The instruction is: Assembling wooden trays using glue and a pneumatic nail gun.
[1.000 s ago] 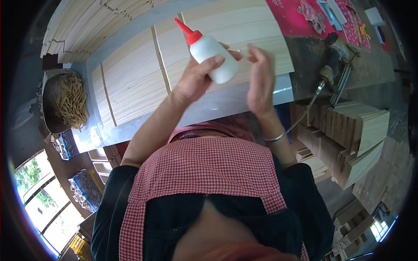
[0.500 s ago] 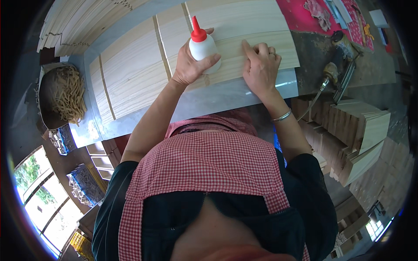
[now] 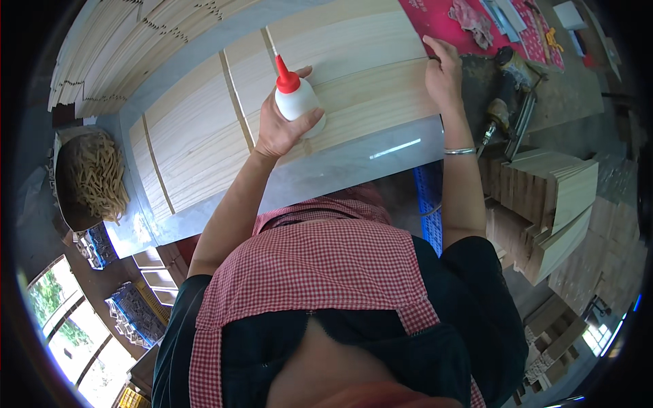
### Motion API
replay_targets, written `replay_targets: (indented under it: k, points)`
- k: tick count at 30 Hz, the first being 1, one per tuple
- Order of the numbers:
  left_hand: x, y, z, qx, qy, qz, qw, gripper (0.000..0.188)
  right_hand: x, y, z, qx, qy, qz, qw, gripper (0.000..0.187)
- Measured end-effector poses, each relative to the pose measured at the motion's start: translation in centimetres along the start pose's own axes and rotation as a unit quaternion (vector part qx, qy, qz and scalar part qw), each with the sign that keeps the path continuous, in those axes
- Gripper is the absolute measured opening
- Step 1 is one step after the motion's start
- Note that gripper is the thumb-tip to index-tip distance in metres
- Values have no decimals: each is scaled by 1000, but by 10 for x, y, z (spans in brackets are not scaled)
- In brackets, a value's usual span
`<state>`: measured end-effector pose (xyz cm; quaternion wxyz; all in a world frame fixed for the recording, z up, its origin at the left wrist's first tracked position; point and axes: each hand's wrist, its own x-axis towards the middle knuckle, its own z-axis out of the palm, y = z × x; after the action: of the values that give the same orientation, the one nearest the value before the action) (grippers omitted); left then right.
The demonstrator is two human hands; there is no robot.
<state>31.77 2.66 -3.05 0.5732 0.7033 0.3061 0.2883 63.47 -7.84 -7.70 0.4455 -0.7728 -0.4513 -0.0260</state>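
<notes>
My left hand point(image 3: 281, 129) is wrapped round a white squeeze bottle point(image 3: 297, 102) with a red pointed nozzle, held upright above the pale wooden panel point(image 3: 197, 115). Dark grooves run across this panel, and a long seam divides its right part. At the panel's right end is my right hand point(image 3: 445, 78), holding nothing, its fingers stretched forward along the edge. Whether its palm presses on the wood I cannot tell. Beneath the panel lies a grey metal tabletop point(image 3: 340, 160).
Stacked thin boards point(image 3: 129, 47) stand at the far left, above a bin of curled strips point(image 3: 95, 173). A power tool with a hose point(image 3: 503, 102) lies on the right, near a pink cloth point(image 3: 432, 20). Wooden blocks point(image 3: 537, 197) are piled lower right.
My right hand has moved from the panel's top out to its right end, and its curled fingers have straightened. My left hand still holds the bottle. The whole view has shifted slightly.
</notes>
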Motion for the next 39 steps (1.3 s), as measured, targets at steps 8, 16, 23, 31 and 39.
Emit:
replay_targets:
  k: [8,16,23,31,39]
  points:
    - [-1,-5,0,-5,5,11,1000,69,4,14,2,-57,-65,-7,996,41]
    - [1,-7,1,-13,13,28,999,69,-19,0,-16,-172,-35,-85,981,38]
    - [1,-1,-3,-22,-7,-28,999,66,-38,-64,-43,-21,-19,-74,997,27]
    - [25,79,63,-277,-56,-52,958,62,-87,-164,3,437,-84,15,895,70]
    - [53,44,53,75,-143,19,987,81,-11,-122,-51,518,164,92,834,52]
